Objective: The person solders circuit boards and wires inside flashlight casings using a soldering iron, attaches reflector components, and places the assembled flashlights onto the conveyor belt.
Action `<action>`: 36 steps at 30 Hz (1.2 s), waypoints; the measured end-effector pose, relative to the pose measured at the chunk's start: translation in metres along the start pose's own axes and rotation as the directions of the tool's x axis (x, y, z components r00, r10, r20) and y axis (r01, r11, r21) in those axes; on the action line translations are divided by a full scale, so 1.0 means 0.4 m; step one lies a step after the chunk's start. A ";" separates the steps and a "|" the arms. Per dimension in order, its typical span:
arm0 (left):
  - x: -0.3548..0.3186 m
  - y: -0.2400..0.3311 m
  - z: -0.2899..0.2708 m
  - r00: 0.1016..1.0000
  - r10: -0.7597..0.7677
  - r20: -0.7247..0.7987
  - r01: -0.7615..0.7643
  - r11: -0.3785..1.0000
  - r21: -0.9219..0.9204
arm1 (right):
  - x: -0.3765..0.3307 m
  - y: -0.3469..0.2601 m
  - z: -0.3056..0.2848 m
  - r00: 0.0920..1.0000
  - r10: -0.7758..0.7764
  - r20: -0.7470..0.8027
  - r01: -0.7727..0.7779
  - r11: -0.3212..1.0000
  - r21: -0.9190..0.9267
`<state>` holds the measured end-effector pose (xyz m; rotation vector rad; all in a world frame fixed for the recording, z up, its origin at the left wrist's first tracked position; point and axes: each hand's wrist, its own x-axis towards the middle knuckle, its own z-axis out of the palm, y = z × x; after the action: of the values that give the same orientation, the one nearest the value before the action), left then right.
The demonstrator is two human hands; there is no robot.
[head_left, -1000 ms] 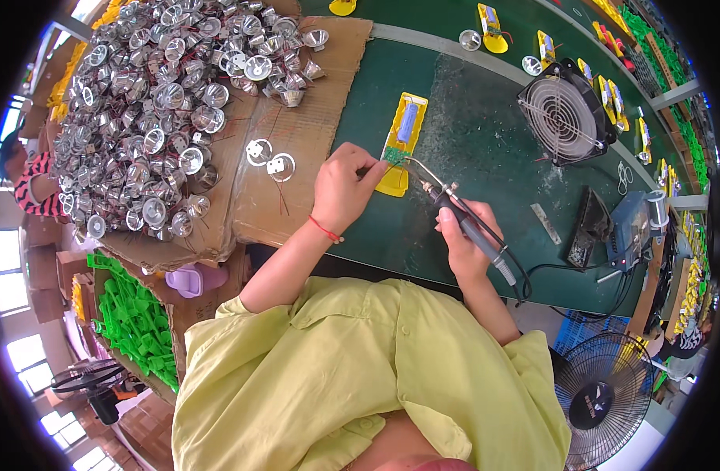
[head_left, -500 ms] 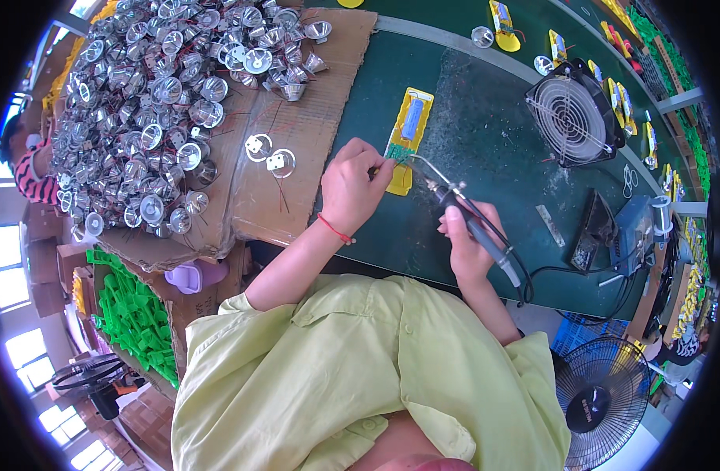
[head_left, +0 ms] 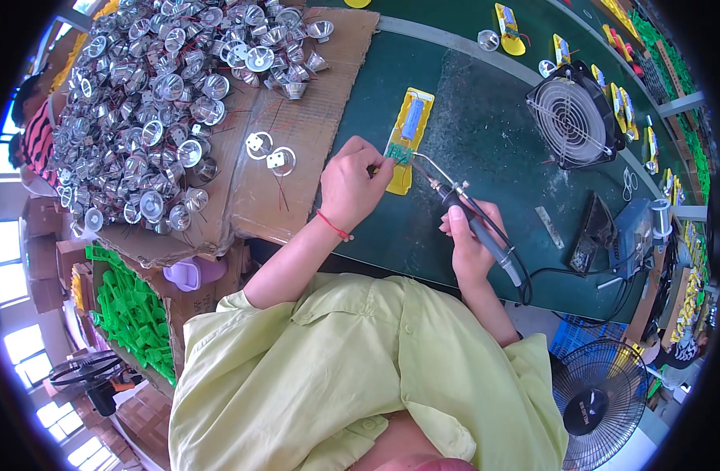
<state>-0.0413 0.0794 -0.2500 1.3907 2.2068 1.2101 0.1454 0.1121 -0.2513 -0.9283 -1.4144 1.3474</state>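
Observation:
My left hand (head_left: 352, 182) is closed, its thumb and finger pinching the edge of a small green circuit board (head_left: 398, 153). The board is over a yellow plastic housing (head_left: 399, 182), which lies on the green bench and has a blue cylindrical cell (head_left: 412, 119) in its far half. In my right hand (head_left: 471, 242) is a soldering iron (head_left: 483, 235) with a dark handle and a thin bent metal feed tube. The tube's end reaches close to the board's right edge; whether it touches I cannot tell. The iron's tip points up and left, just short of the board.
Silver reflector cups (head_left: 152, 133) are heaped on cardboard (head_left: 297, 133) at the left, two lying apart. A square metal-grille fan (head_left: 572, 115) stands at right, near a blue soldering station (head_left: 634, 228) with a solder spool (head_left: 660, 216). Yellow housings (head_left: 510, 30) line the far belt.
My hands, the board and the iron have barely moved. The housings on the far belt have shifted slightly to the right. A person at the far left has changed position.

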 end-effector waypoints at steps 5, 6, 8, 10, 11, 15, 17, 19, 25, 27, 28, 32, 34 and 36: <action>0.005 -0.004 -0.010 1.000 0.011 0.023 -0.011 1.000 0.005 | 0.004 0.000 0.005 0.999 0.044 0.006 -0.044 0.999 0.013; 0.007 -0.005 -0.018 0.997 -0.002 0.073 0.004 1.000 -0.023 | 0.006 0.001 0.006 0.999 0.044 0.005 -0.045 0.999 0.013; 0.010 -0.011 -0.025 0.992 -0.015 0.125 0.021 0.999 -0.049 | 0.011 0.002 0.007 0.998 0.054 0.013 -0.055 0.998 0.012; 0.014 -0.018 -0.026 0.987 -0.023 0.161 0.033 0.998 -0.057 | 0.016 -0.003 0.014 0.998 0.067 0.004 -0.067 0.997 0.024; 0.012 -0.017 -0.026 0.986 -0.026 0.162 0.036 0.998 -0.057 | 0.016 -0.003 0.016 0.997 0.079 -0.006 -0.079 0.996 0.036; 0.011 -0.014 -0.031 0.980 -0.055 0.190 0.072 0.994 -0.080 | 0.013 0.002 0.015 0.995 0.096 0.019 -0.096 0.995 0.016; 0.010 -0.016 -0.031 0.979 -0.055 0.197 0.071 0.995 -0.074 | 0.011 0.007 0.011 0.991 0.133 0.022 -0.134 0.991 0.029; 0.014 -0.018 -0.031 0.972 -0.067 0.225 0.094 0.989 -0.111 | 0.013 0.005 0.013 0.990 0.144 0.005 -0.144 0.988 0.046; 0.033 -0.031 -0.033 0.964 -0.095 0.247 0.125 0.986 -0.112 | 0.028 -0.001 0.014 0.992 0.101 -0.073 -0.093 0.990 0.103; 0.039 -0.026 -0.033 0.965 -0.086 0.246 0.117 0.987 -0.114 | 0.031 -0.004 0.007 0.994 0.074 -0.078 -0.066 0.993 0.100; 0.042 -0.020 -0.032 0.966 -0.077 0.247 0.108 0.987 -0.117 | 0.030 -0.005 0.001 0.993 0.078 -0.084 -0.069 0.993 0.098; 0.042 -0.031 -0.020 0.975 0.050 0.215 -0.029 0.995 -0.099 | 0.020 -0.005 -0.025 0.988 0.109 -0.107 -0.090 0.982 0.167; 0.034 -0.034 -0.037 0.967 0.029 0.251 -0.014 0.998 -0.060 | 0.017 0.019 -0.040 0.992 0.090 -0.086 -0.079 0.989 0.121; 0.030 -0.007 -0.061 0.940 -0.160 0.302 0.241 0.937 -0.253 | 0.010 0.013 -0.063 0.986 0.102 -0.133 -0.088 0.991 0.105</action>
<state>-0.0640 0.0766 -0.2346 1.1096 1.8455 1.1300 0.1682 0.1235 -0.2573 -1.0142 -1.2006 1.3831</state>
